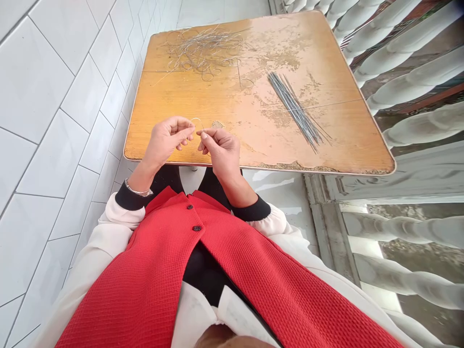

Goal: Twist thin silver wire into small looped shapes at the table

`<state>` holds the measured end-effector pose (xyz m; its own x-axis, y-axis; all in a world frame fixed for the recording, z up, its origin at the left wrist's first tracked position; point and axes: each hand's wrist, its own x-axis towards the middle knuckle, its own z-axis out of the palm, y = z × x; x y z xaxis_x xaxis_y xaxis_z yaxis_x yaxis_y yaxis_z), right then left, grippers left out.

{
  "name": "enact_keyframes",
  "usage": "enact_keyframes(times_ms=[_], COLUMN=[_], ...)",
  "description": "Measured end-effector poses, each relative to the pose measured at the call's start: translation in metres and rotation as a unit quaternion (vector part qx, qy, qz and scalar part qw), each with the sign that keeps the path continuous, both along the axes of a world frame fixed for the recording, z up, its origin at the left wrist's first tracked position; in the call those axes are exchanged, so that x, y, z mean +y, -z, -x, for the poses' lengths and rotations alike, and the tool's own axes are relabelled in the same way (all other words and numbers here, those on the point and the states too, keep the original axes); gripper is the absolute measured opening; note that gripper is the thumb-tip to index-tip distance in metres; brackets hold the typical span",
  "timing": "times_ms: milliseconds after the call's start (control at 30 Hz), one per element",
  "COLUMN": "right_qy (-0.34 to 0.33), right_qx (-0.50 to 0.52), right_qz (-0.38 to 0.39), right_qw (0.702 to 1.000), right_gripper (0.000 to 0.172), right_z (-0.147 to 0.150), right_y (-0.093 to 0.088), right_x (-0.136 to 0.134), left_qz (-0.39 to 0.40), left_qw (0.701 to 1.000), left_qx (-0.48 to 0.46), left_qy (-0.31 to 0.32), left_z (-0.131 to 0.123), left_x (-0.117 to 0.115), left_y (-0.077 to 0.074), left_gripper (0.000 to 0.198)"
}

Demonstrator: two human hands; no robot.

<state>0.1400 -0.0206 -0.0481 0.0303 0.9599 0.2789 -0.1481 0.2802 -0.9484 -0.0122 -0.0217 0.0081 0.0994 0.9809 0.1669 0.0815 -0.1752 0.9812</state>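
Note:
My left hand and my right hand are close together above the near edge of the wooden table. Between them a thin metal wire arches up in a small loop. Each hand pinches one side of this loop between thumb and fingers. Part of the wire is hidden behind my fingers. Farther off on the right half of the tabletop lies a bundle of straight grey wires. A tangled heap of bent, looped wires sits at the far left.
One looped wire lies apart from the heap, and a long straight wire crosses the bundle. A white tiled wall borders the table on the left. White balusters stand along the right. The table's near edge is chipped.

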Motion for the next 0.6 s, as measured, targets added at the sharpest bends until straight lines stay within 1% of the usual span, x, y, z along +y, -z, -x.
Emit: enact_keyframes(times_ms=[133,233,300,333,433,500,600], right_qy=[0.023,0.002,-0.023,-0.034,-0.046,-0.046,-0.044], right_qx=[-0.02,0.013,0.046,0.06,0.089,0.096,0.082], right_qz=[-0.014,0.008,0.034,0.045,0.06,0.059,0.063], right_qw=[0.999,1.0,0.998,0.997,0.993,0.993,0.994], right_gripper=[0.041,0.039,0.037,0.036,0.036,0.037,0.038], right_z=[0.0,-0.001,-0.001,-0.001,0.001,0.003,0.003], right_y=[-0.001,-0.004,-0.005,-0.005,-0.003,-0.002,-0.001], right_x=[-0.001,-0.001,-0.001,-0.001,-0.002,-0.003,-0.005], left_qz=[0.02,0.011,-0.025,-0.055,-0.134,-0.144,-0.131], left_qw=[1.0,1.0,0.999,0.997,0.986,0.986,0.987], left_qx=[0.0,-0.01,-0.001,0.009,0.025,0.009,-0.03], left_qy=[0.006,-0.013,-0.042,-0.06,-0.09,-0.087,-0.09], left_z=[0.001,0.0,-0.002,-0.003,-0.007,-0.01,-0.013], left_x=[-0.006,-0.003,0.0,0.001,0.002,0.003,0.005], left_y=[0.003,0.012,0.019,0.024,0.036,0.043,0.048], left_gripper=[0.013,0.008,0.004,0.004,0.006,0.006,0.005])
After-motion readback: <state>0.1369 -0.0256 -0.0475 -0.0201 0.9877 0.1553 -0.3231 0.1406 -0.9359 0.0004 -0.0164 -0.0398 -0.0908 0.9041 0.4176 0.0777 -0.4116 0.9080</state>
